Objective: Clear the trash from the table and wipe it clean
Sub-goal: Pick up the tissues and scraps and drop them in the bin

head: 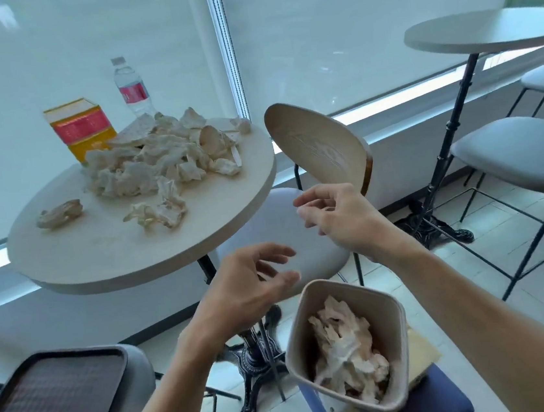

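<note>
A round beige table point(100, 256) carries a big heap of crumpled paper tissues point(163, 157), with one loose wad point(59, 213) at its left and another point(159, 210) nearer the front. A beige bin point(300, 348) stands on the floor at lower right and holds several crumpled tissues point(344, 350). My left hand point(249, 289) hovers left of and above the bin's rim, fingers loosely spread, holding nothing. My right hand point(336, 215) hangs higher above the bin, fingers relaxed and empty.
A yellow and red box point(80, 127) and a plastic water bottle point(131, 86) stand at the table's back. A dark tray point(49, 404) lies on a stool at lower left. A wooden-backed chair point(318, 146) is behind the table. A second table point(484, 31) and chairs stand right.
</note>
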`<action>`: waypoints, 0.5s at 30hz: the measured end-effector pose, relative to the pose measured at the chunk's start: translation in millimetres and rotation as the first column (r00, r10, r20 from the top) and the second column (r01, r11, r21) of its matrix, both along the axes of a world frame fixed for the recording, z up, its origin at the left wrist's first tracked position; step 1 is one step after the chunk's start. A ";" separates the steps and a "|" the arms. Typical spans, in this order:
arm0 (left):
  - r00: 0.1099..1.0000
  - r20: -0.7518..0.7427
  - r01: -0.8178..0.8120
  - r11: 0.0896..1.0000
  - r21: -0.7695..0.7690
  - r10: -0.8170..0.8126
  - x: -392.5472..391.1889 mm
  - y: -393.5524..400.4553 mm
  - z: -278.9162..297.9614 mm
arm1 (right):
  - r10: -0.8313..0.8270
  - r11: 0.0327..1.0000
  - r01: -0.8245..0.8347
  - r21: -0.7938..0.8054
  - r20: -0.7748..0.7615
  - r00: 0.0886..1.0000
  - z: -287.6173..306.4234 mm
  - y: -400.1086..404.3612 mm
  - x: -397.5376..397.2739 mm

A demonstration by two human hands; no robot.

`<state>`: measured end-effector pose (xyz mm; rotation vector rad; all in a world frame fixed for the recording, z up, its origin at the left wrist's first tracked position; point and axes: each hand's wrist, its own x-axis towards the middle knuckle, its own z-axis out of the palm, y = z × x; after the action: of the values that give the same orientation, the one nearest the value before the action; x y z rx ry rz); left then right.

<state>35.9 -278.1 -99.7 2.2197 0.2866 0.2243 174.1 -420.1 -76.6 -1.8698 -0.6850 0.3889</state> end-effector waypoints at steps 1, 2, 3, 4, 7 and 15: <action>0.999 0.036 -0.006 1.000 -0.007 0.006 -2.8 6.3 7.0 | 0.019 1.000 -0.019 0.009 0.026 0.999 6.7 6.7 -1.9; 0.997 0.071 -0.018 1.000 -0.005 0.019 -6.3 14.5 15.1 | 0.037 0.999 -0.038 0.017 0.054 0.998 14.3 15.5 -4.0; 0.994 0.103 -0.032 0.999 0.000 0.032 -9.8 23.6 23.4 | 0.049 0.999 -0.051 0.020 0.082 0.995 21.4 25.4 -5.8; 0.991 0.129 -0.043 0.999 0.002 0.043 -13.1 31.7 31.0 | 0.057 0.998 -0.059 0.015 0.109 0.992 27.3 34.2 -8.0; 0.977 0.195 -0.093 0.995 0.020 0.088 -23.5 62.5 50.9 | 0.092 0.995 -0.084 -0.048 0.205 0.974 40.8 66.8 -17.6; 0.925 0.267 -0.298 0.952 0.067 0.271 -44.4 153.9 75.6 | 0.341 0.907 -0.207 -0.368 0.351 0.872 53.2 157.2 -43.6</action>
<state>-8.5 -124.3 -24.1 2.2160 0.4644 0.6941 130.5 -262.9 -23.4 -2.1944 -1.2499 0.3050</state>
